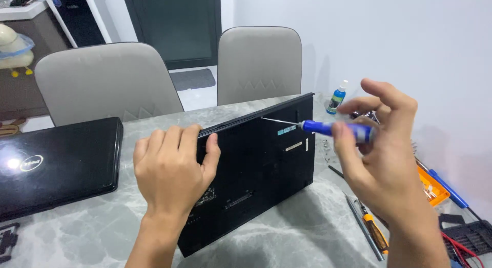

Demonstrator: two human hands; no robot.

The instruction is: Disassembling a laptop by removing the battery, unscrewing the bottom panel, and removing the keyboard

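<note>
A black laptop [266, 160] stands tilted on its edge on the marble table [287, 232], its underside toward me. My left hand [171, 168] grips its top edge at the left, fingers curled over the rim. My right hand [382, 155] holds a small blue-handled screwdriver [328, 127] between thumb and fingers. Its thin metal tip reaches the upper part of the laptop's underside, near a pale sticker.
A second, shut black laptop [56, 163] lies at the left. A small blue bottle [336, 98] stands by the wall. Loose screws, an orange-handled screwdriver [374, 232], an orange tray [433, 186] and other tools lie at the right. Two grey chairs [259, 63] stand behind the table.
</note>
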